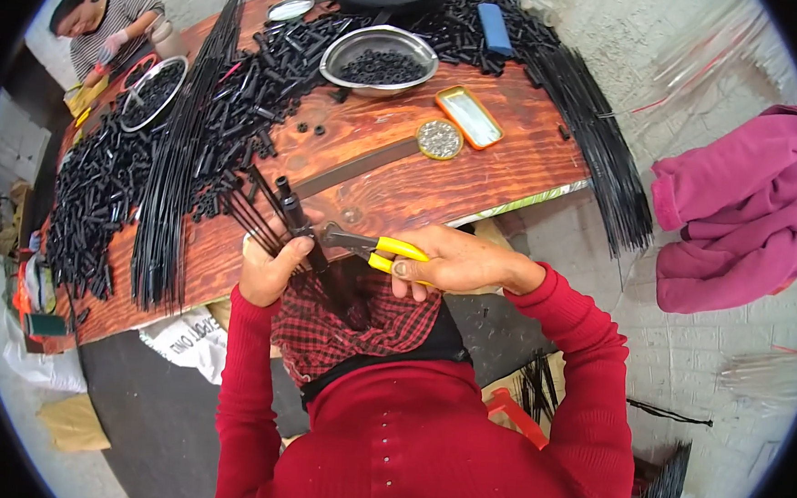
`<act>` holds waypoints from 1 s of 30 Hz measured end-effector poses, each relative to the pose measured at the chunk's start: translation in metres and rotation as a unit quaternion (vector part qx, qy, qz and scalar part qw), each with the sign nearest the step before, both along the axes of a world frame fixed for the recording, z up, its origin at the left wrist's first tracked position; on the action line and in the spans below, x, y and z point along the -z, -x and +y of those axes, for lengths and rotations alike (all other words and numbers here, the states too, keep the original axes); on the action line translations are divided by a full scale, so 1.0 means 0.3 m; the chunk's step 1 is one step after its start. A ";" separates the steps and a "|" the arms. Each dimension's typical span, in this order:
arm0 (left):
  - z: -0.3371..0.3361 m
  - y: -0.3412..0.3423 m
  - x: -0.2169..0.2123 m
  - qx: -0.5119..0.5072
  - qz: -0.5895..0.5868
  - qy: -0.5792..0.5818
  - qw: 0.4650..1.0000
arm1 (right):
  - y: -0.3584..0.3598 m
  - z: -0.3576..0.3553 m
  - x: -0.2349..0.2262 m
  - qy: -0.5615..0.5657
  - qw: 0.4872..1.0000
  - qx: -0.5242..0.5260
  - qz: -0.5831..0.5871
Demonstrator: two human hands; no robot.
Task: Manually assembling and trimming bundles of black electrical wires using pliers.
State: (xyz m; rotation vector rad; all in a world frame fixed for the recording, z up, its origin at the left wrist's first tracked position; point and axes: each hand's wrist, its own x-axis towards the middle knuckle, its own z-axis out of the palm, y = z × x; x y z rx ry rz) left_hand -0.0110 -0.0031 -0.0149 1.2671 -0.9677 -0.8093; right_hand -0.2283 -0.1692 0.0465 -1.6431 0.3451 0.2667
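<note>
My left hand (267, 273) is closed around a black umbrella frame, its thin ribs (250, 217) fanning out to the upper left. The frame's black shaft (291, 211) stands tilted between thumb and fingers. In my right hand (466, 258) are pliers with yellow handles (400, 248), gripped between thumb and fingers. The dark jaws reach to the shaft just beside my left thumb; whether they bite on anything is too small to tell. Below the hands, the lower part of the frame hangs over a red checked cloth (385, 317) on my lap.
On the wooden table (366, 183) lie heaped black tubes (91, 203), bundled black ribs (167, 226) and more ribs (597, 142) at right. A metal bowl (333, 58) holds small black parts. Near it are a round tin (440, 139), a flat bar (358, 166) and a co-worker (125, 18).
</note>
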 end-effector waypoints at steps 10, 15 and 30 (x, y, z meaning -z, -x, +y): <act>0.041 -0.071 0.052 -0.022 0.064 -0.004 0.998 | 0.092 -0.285 0.048 0.076 0.953 0.283 -0.081; 0.028 -0.062 0.020 0.016 0.098 -0.011 0.995 | 0.027 -0.399 0.169 0.464 0.845 0.265 -0.029; 0.029 -0.099 -0.002 0.059 0.049 0.000 0.997 | -0.125 -0.498 0.313 0.647 0.743 0.170 0.003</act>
